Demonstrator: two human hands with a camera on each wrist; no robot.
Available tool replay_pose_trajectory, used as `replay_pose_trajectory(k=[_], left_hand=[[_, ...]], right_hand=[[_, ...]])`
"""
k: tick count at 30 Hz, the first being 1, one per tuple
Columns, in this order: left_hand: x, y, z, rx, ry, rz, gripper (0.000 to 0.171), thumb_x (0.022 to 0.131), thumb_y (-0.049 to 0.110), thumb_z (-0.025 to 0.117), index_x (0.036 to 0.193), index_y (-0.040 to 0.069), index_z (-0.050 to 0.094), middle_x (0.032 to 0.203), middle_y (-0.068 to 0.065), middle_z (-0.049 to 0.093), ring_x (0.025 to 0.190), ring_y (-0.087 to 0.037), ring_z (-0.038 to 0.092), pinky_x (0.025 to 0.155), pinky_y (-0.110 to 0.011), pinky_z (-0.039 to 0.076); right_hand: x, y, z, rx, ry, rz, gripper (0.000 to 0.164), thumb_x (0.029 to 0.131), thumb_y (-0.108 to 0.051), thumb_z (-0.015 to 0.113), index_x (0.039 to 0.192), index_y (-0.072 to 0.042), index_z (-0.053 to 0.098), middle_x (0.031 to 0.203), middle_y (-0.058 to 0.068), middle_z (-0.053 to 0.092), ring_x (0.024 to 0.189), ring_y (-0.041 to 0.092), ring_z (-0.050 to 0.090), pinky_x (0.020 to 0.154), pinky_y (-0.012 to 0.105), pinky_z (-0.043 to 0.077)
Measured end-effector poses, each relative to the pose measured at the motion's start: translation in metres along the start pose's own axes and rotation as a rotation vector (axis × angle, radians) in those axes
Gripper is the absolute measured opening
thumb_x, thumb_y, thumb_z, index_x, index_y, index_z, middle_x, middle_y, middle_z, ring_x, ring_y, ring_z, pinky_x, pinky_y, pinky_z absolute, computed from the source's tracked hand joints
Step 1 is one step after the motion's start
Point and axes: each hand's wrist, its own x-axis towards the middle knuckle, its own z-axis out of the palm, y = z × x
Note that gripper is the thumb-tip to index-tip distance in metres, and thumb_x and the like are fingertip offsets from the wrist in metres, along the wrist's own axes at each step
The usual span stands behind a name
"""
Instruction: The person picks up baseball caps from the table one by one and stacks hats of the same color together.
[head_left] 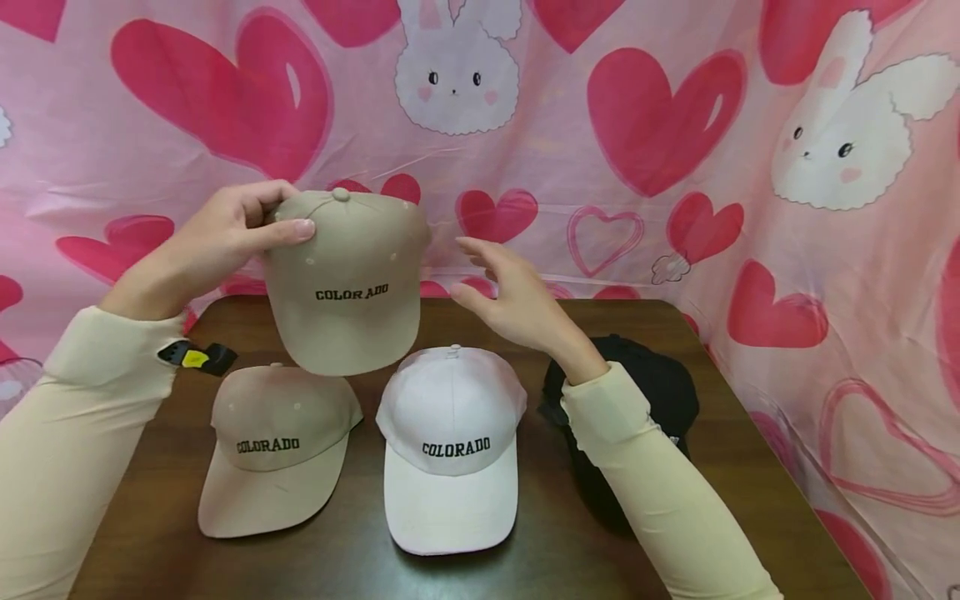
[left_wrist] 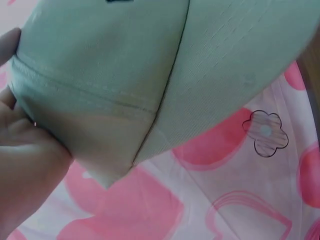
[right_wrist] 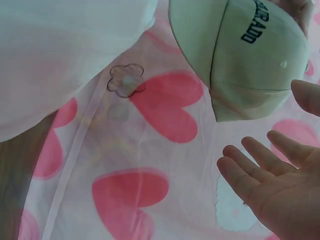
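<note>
My left hand (head_left: 232,229) grips a beige baseball cap (head_left: 352,258) by the side of its crown, thumb on the front and fingers behind. The cap hangs above the table with its brim down and COLORADO lettering facing me; in the left wrist view its side panel and brim (left_wrist: 225,75) fill much of the picture. To the right of this cap, my right hand (head_left: 513,292) is raised with fingers extended, apart from it. In the right wrist view the right palm (right_wrist: 280,200) faces the held cap (right_wrist: 260,65), with a gap between them.
On the brown table (head_left: 300,571) lie a second beige cap (head_left: 281,425) at left, a white cap (head_left: 453,442) in the middle and a black cap (head_left: 660,383) at right, partly hidden behind my right forearm. A pink heart-and-rabbit curtain (head_left: 555,150) hangs behind.
</note>
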Motion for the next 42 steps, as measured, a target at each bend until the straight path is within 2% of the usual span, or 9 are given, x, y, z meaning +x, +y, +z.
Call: replay_pose_trajectory(k=[8, 12, 18, 21, 25, 31, 34, 39, 42], left_hand=[[-0.028, -0.004, -0.009, 0.011, -0.096, 0.079, 0.019, 0.102, 0.004, 0.068, 0.121, 0.007, 0.069, 0.092, -0.008, 0.069, 0.084, -0.019, 0.066, 0.075, -0.026, 0.056], [-0.036, -0.009, -0.009, 0.005, -0.128, 0.123, 0.02, 0.1, -0.002, 0.066, 0.119, 0.005, 0.068, 0.091, -0.008, 0.068, 0.085, -0.019, 0.065, 0.076, -0.026, 0.053], [-0.048, -0.02, -0.007, -0.038, -0.175, 0.169, 0.022, 0.098, -0.007, 0.062, 0.117, 0.004, 0.065, 0.091, -0.007, 0.068, 0.084, -0.019, 0.065, 0.076, -0.029, 0.052], [-0.053, -0.03, -0.007, -0.108, -0.199, 0.186, 0.025, 0.098, -0.011, 0.059, 0.118, 0.002, 0.063, 0.094, -0.008, 0.068, 0.085, -0.019, 0.066, 0.074, -0.03, 0.053], [-0.06, -0.044, -0.008, -0.234, -0.226, 0.172, 0.028, 0.099, -0.015, 0.052, 0.121, -0.001, 0.06, 0.099, -0.01, 0.069, 0.089, -0.02, 0.067, 0.074, -0.031, 0.054], [-0.069, -0.061, -0.012, -0.391, -0.241, 0.156, 0.032, 0.1, -0.018, 0.043, 0.125, -0.005, 0.057, 0.122, -0.012, 0.071, 0.104, -0.02, 0.067, 0.08, -0.031, 0.054], [-0.074, -0.068, -0.014, -0.416, -0.239, 0.146, 0.032, 0.1, -0.018, 0.041, 0.126, -0.007, 0.055, 0.123, -0.013, 0.069, 0.104, -0.021, 0.066, 0.082, -0.031, 0.053], [-0.085, -0.08, -0.016, -0.42, -0.254, 0.069, 0.032, 0.103, -0.015, 0.037, 0.13, -0.006, 0.053, 0.144, -0.012, 0.064, 0.118, -0.02, 0.065, 0.084, -0.031, 0.057], [-0.092, -0.092, -0.018, -0.445, -0.282, 0.026, 0.033, 0.105, -0.014, 0.035, 0.131, -0.003, 0.053, 0.139, -0.009, 0.067, 0.115, -0.019, 0.068, 0.083, -0.033, 0.06]], right_hand=[[0.011, -0.021, 0.019, -0.002, -0.027, -0.048, 0.074, 0.099, -0.038, 0.075, 0.162, -0.017, 0.042, 0.16, 0.003, 0.049, 0.144, 0.019, 0.048, 0.118, 0.041, 0.043], [0.014, -0.027, 0.031, 0.033, -0.037, -0.09, 0.072, 0.098, -0.036, 0.077, 0.16, -0.015, 0.046, 0.154, 0.003, 0.053, 0.135, 0.017, 0.053, 0.114, 0.035, 0.046], [0.015, -0.036, 0.047, 0.074, -0.083, -0.114, 0.067, 0.097, -0.036, 0.08, 0.153, -0.013, 0.051, 0.147, 0.001, 0.056, 0.128, 0.014, 0.054, 0.11, 0.027, 0.047], [0.015, -0.042, 0.054, 0.077, -0.104, -0.125, 0.062, 0.096, -0.034, 0.08, 0.148, -0.012, 0.054, 0.141, 0.001, 0.06, 0.125, 0.014, 0.056, 0.109, 0.025, 0.046], [0.015, -0.047, 0.064, 0.081, -0.123, -0.129, 0.056, 0.098, -0.034, 0.079, 0.143, -0.011, 0.056, 0.135, 0.0, 0.063, 0.12, 0.012, 0.058, 0.104, 0.022, 0.046], [0.015, -0.057, 0.077, 0.093, -0.139, -0.075, 0.052, 0.1, -0.037, 0.076, 0.141, -0.012, 0.057, 0.13, -0.002, 0.064, 0.114, 0.01, 0.059, 0.099, 0.022, 0.048], [0.015, -0.062, 0.084, 0.098, -0.138, -0.038, 0.049, 0.1, -0.038, 0.074, 0.138, -0.012, 0.058, 0.127, -0.002, 0.063, 0.112, 0.009, 0.058, 0.098, 0.022, 0.048], [0.015, -0.067, 0.099, 0.096, -0.14, 0.008, 0.046, 0.1, -0.039, 0.073, 0.136, -0.012, 0.059, 0.127, -0.002, 0.063, 0.112, 0.008, 0.058, 0.096, 0.021, 0.048], [0.014, -0.066, 0.109, 0.092, -0.159, 0.036, 0.049, 0.101, -0.04, 0.071, 0.139, -0.011, 0.059, 0.13, 0.0, 0.063, 0.113, 0.008, 0.057, 0.095, 0.02, 0.048]])
